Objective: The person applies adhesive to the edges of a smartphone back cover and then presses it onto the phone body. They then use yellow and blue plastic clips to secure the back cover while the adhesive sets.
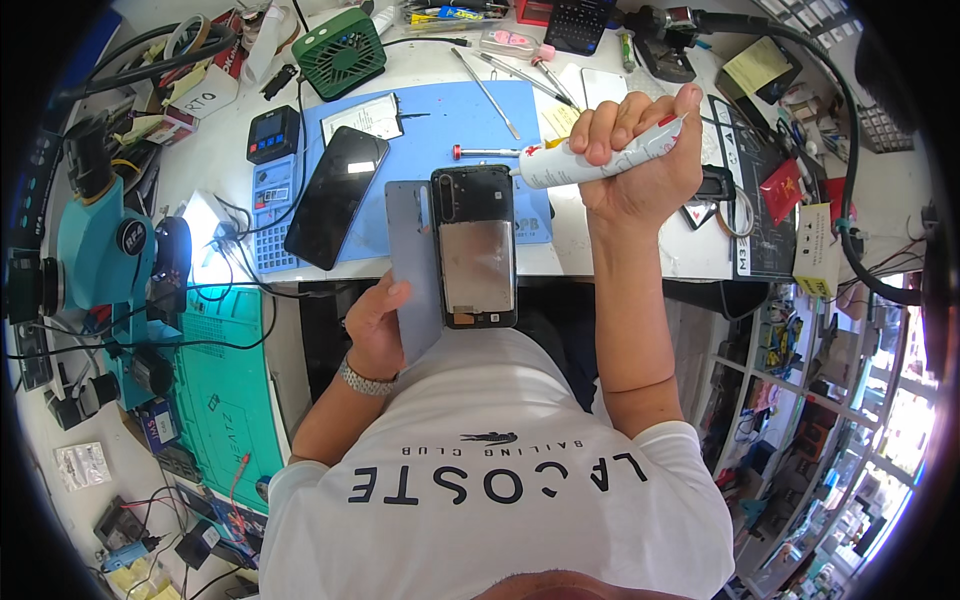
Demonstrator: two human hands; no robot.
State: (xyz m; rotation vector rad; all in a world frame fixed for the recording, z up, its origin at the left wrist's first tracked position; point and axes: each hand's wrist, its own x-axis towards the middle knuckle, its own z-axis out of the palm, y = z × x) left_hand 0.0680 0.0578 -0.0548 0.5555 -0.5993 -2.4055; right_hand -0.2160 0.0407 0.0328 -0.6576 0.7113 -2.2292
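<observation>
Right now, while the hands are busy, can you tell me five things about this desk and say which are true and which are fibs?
1. The right hand holds a white tube. True.
2. The left hand holds a spoon. False: the left hand holds a flat grey-blue panel.
3. The tube's nozzle is near the top right corner of the opened phone. True.
4. The silver wristband is on the right wrist. False: the silver wristband is on the left wrist.
5. The little fan is green. True.
</observation>
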